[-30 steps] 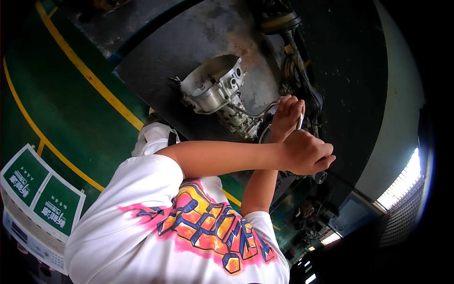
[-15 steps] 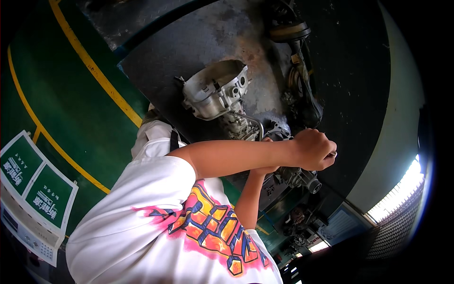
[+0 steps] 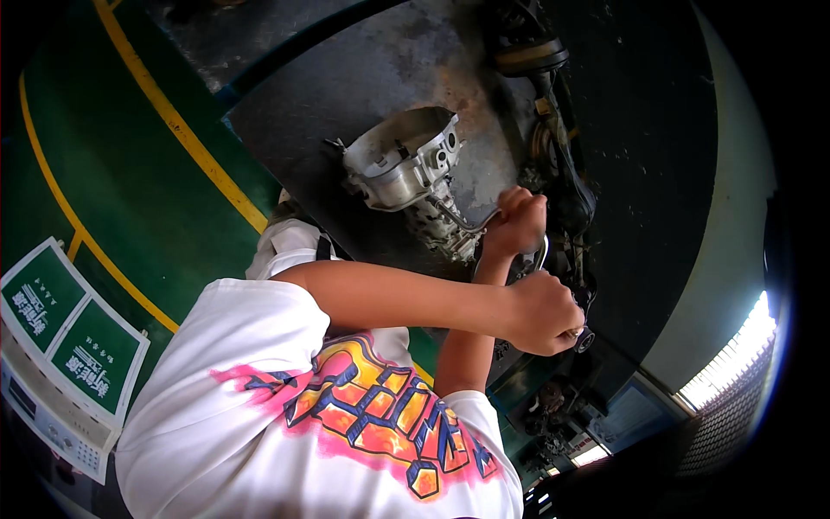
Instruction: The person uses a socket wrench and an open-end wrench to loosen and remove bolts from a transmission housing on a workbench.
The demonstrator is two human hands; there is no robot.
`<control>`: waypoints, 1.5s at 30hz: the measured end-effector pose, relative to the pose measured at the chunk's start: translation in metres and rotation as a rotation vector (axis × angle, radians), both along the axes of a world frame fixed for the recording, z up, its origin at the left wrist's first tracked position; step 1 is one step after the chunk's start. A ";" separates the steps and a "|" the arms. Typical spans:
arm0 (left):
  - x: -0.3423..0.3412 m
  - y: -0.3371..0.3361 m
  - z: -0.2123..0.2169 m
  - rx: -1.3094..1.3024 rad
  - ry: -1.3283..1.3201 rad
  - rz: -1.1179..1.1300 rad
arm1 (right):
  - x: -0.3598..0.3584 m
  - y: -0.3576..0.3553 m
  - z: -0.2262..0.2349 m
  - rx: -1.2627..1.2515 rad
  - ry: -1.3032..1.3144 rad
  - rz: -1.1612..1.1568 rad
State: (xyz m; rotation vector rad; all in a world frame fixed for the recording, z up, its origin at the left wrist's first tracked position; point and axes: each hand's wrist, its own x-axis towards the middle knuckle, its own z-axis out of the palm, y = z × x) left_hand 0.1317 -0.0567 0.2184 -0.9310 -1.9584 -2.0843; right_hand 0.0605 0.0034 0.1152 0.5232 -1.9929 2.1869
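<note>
Right of centre in the frame, both the left hand [image 3: 545, 311] and the right hand [image 3: 517, 221] are clenched around a curved, shiny metal wrench [image 3: 538, 256] running between them, just right of the grey aluminium gearbox housing [image 3: 399, 161].

green-and-white signs [image 3: 73, 333] — lower left, floor

**What the view withholds**

The near hand [image 3: 543, 313] is a closed fist — whatever it grips is covered by its own fingers, with only a small dark round end [image 3: 585, 339] poking out. The far hand [image 3: 517, 221] hides the middle of the bent metal bar [image 3: 462, 221]. The gearbox housing [image 3: 406, 164] has its lower half lost in shadow — the dark machinery [image 3: 562, 190] beside it is too murky to make out.
</note>
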 end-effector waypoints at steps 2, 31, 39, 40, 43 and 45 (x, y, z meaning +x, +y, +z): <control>-0.005 0.000 -0.007 0.138 -0.016 0.096 | 0.000 0.025 -0.001 0.010 -0.099 -0.248; -0.053 -0.064 0.008 0.130 -0.145 0.244 | 0.084 0.041 -0.026 0.376 -0.081 -0.343; -0.044 -0.042 0.015 -0.022 -0.163 0.146 | 0.111 -0.027 -0.013 0.365 -0.009 -0.057; -0.039 -0.040 0.014 -0.078 -0.150 0.167 | 0.098 -0.030 -0.014 0.382 0.051 0.043; -0.021 -0.009 0.011 -0.181 -0.096 0.151 | 0.051 -0.016 -0.032 0.309 0.197 -0.058; -0.011 0.001 0.004 -0.214 -0.080 0.116 | 0.033 -0.011 -0.014 0.315 0.165 -0.184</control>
